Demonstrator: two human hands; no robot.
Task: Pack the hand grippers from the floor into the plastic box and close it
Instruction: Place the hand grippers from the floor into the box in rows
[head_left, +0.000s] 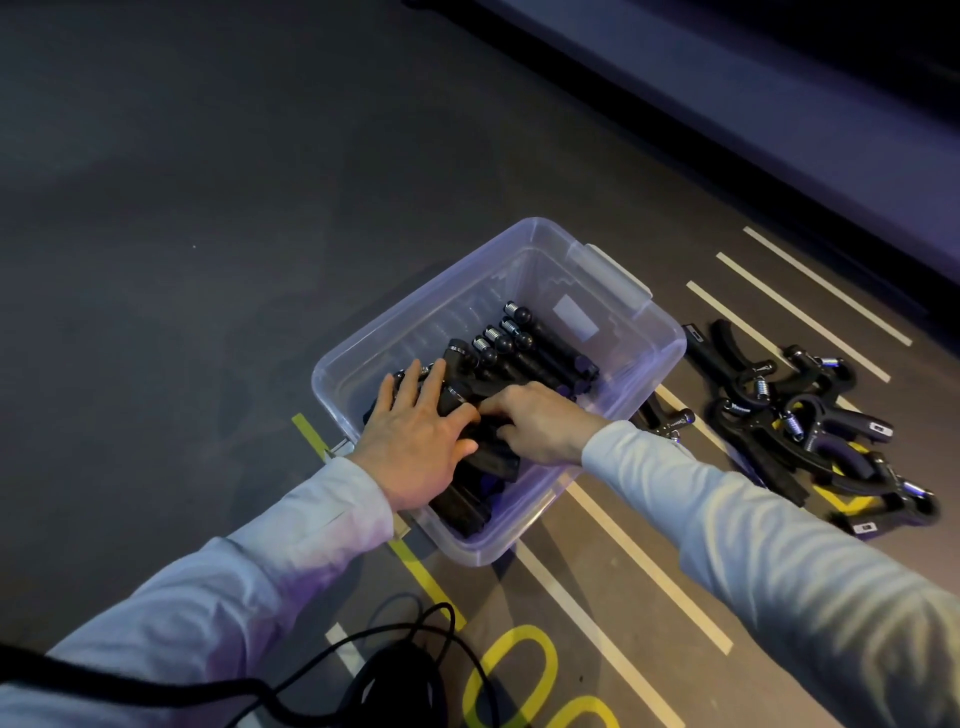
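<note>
Both hands in the box (670, 343). My left hand (415, 441) lies flat, fingers spread, pressing the packed grippers (540, 353). My right hand (535, 423) curls, fingertips pinching one gripper. More grippers, a pile (810, 415), on the floor (182, 234) right of the box.

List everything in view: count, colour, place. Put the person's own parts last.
plastic box: one, clear, open on the floor at centre; no lid in view.
packed grippers: several, black with metal springs, lying side by side inside the box; exact count unclear.
loose grippers: a tangled pile, black, on the floor right of the box; count unclear.
floor markings: white stripes and yellow lines, under and around the box.
cable: black, looped on the floor at the bottom edge.
left hand: one, fingers spread flat on the grippers in the box's near end.
right hand: one, fingers curled onto those grippers; grip unclear.
sleeves: two, light grey.
</note>
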